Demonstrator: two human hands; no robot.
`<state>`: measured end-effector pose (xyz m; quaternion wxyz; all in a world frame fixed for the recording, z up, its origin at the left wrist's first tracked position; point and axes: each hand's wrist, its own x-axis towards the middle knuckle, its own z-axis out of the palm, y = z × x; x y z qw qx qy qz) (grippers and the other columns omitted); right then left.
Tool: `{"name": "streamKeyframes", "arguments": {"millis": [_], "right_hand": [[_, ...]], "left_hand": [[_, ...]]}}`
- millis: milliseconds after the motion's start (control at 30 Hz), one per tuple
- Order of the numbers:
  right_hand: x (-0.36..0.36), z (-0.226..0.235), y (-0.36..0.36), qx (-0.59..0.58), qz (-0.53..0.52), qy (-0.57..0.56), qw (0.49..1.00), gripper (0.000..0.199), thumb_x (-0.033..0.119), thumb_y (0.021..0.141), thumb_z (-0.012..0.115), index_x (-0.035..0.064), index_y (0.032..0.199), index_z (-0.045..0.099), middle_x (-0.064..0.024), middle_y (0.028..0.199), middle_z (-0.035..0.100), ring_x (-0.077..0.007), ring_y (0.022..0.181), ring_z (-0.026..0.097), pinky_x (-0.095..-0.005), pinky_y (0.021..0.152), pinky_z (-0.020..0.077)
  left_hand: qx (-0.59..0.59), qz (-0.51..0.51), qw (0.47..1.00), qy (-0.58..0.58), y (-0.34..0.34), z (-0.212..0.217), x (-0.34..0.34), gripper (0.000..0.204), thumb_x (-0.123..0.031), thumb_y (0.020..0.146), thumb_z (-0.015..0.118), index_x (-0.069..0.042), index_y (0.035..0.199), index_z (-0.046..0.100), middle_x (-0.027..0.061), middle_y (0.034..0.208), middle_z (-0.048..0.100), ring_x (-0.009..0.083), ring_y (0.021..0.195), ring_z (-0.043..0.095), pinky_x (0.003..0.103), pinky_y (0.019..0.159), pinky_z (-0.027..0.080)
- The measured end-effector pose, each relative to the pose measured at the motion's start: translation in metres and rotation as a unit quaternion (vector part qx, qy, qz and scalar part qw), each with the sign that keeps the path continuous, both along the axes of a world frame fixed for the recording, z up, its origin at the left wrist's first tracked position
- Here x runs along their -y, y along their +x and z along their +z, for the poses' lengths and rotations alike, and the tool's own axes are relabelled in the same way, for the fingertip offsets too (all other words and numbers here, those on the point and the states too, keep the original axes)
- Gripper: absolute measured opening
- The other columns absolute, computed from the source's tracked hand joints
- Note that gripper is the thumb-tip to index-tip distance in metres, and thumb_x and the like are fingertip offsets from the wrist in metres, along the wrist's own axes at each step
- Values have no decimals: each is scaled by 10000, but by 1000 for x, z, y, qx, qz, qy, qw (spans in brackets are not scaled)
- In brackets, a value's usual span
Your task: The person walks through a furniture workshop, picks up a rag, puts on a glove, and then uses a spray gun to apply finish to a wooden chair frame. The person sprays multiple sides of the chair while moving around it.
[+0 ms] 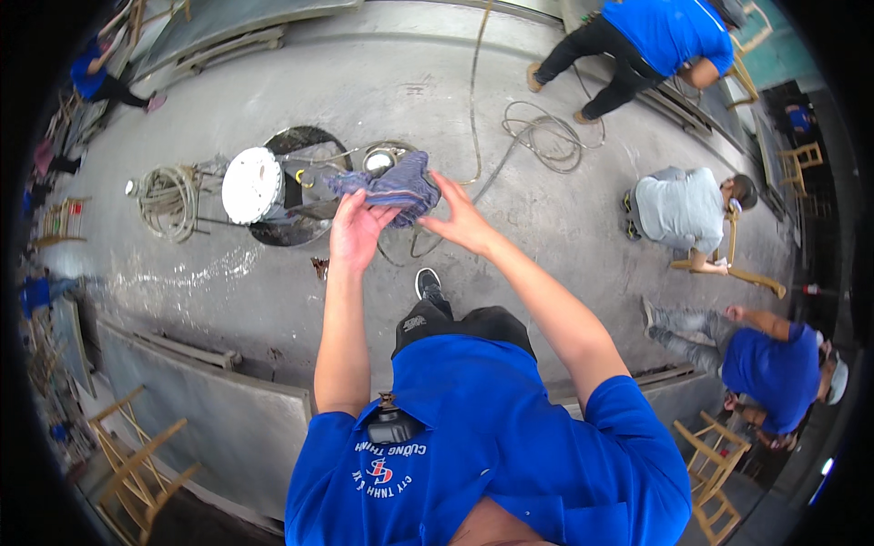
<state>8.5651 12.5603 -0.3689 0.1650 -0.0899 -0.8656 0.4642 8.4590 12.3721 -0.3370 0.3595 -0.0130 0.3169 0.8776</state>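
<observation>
A crumpled purple-blue cloth (401, 188) is held up in front of me, between my two hands. My left hand (357, 229) has its palm turned up, with the fingertips against the cloth's lower left edge. On the other side, my right hand (462, 218) grips the cloth's right edge, its thumb below and the fingers partly hidden by the fabric. Just beyond the cloth, a round shiny metal part (378, 162) shows near the floor. Left of it stands a white round-topped container (252, 186) beside a dark round base (289, 235).
A coiled hose (169, 202) lies at the left, and a loose hose (546, 136) loops across the grey floor. Workers stand at the right: one in grey (678, 207), others in blue (772, 378). Grey tables (205, 400) and wooden chair frames (137, 460) flank me.
</observation>
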Motion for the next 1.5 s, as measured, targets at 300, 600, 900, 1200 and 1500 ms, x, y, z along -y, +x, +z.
{"name": "streamKeyframes", "arguments": {"millis": [300,600,900,1200,1500], "right_hand": [[-32,92,-65,66,121,-7,990,412,-35,866,498,9,1268,578,-149,1154,664,-228,1109,610,-327,973,451],[-71,224,-53,0,198,128,972,214,186,925,624,-4,1008,677,-134,952,644,-270,876,618,-357,754,475],[-37,236,-39,57,155,51,985,317,271,970,544,-32,977,636,-224,849,612,-331,769,610,-406,710,470],[-57,255,-23,58,259,-356,896,633,452,975,510,33,1440,415,-184,1393,494,-269,1282,485,-394,1044,418],[-20,192,-31,-54,185,-370,909,679,442,1039,335,51,1548,113,-166,1594,190,-264,1453,240,-376,1200,141]], "left_hand": [[-208,99,968,-98,-17,76,-4,175,-151,976,578,-37,1097,634,83,1126,666,177,1076,614,392,994,457],[-307,287,893,-163,-13,102,-29,364,-132,979,577,-1,1317,548,34,1049,557,109,881,590,294,790,539],[-165,70,958,-226,50,56,-125,310,-347,977,543,-66,1021,665,27,979,663,120,977,605,294,847,477],[-294,88,952,-12,77,73,-135,494,-324,1030,439,-92,1458,350,83,1455,427,182,1317,422,351,1110,352],[-168,122,977,52,63,102,-164,560,-294,1049,396,-88,1535,211,76,1563,272,209,1420,280,342,1186,188]]}}
